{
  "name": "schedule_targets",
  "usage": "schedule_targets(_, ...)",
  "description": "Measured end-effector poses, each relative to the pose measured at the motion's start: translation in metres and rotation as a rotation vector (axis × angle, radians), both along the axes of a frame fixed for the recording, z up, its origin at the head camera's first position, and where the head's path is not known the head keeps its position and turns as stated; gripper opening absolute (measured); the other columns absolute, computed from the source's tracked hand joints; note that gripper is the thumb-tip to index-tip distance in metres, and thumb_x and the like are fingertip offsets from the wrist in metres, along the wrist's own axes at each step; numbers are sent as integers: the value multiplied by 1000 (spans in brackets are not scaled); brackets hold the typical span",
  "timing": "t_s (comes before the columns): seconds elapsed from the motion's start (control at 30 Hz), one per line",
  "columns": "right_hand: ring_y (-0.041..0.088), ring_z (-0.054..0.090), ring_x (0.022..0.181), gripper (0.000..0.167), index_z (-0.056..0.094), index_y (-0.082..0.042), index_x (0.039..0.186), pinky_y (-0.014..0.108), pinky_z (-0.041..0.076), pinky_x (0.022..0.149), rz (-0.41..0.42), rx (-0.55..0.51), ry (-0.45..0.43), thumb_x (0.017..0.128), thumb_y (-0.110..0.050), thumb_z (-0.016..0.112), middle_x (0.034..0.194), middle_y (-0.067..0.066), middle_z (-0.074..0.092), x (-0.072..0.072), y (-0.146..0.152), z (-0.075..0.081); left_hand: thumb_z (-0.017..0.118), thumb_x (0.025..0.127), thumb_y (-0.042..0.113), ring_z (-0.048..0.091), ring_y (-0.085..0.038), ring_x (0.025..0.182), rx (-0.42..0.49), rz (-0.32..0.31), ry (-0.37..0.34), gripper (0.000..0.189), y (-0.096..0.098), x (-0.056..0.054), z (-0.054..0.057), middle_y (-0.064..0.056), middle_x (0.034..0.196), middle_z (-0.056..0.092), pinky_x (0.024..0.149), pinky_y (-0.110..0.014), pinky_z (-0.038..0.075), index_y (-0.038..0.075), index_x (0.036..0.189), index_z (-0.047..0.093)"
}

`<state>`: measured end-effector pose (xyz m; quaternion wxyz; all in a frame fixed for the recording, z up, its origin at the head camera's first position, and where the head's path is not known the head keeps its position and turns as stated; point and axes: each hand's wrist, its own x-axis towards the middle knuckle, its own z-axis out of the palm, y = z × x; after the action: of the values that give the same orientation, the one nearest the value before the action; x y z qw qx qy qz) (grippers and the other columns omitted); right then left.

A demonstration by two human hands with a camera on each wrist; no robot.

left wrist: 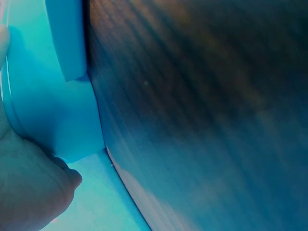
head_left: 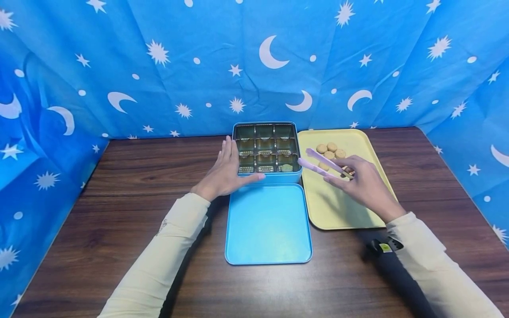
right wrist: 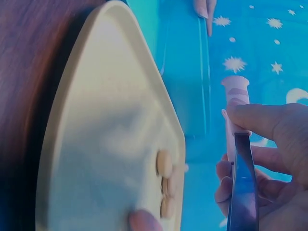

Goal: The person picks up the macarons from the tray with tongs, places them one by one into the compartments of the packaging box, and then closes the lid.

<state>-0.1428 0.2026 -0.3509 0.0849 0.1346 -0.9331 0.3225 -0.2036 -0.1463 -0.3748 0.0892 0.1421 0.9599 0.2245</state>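
My left hand (head_left: 224,172) rests straight-fingered against the left side of a blue square tin (head_left: 267,178), its thumb along the front wall. Inside the tin sits a divider tray of small compartments, and a greenish round cookie (head_left: 286,168) lies in its front right one. With my right hand (head_left: 366,183) I pinch a pair of tongs (head_left: 324,160) with lilac tips. Those tips stand apart, nothing between them, beside the tin's right edge. Several round tan cookies (head_left: 332,147) lie beyond the tongs on a yellow tray (head_left: 330,207); darker pieces are partly hidden by my right hand.
In front of the tin lies a flat blue lid (head_left: 268,225). The yellow tray stands right beside both, on a dark wooden table (head_left: 131,212). A blue cloth (head_left: 222,66) with moons and stars hangs behind and along the sides.
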Motion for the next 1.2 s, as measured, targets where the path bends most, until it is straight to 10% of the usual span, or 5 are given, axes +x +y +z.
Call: schedule_targets(1.2,25,53,72,46,72,12,111,30,40,57,-112,157,36,80,-17,88,91,18,67,54,88,-23,54,80,86,-19,-30,153,2,-4,7,134,-1,-1,-3,-9,164,-29,122,-51,3,4,159,-15)
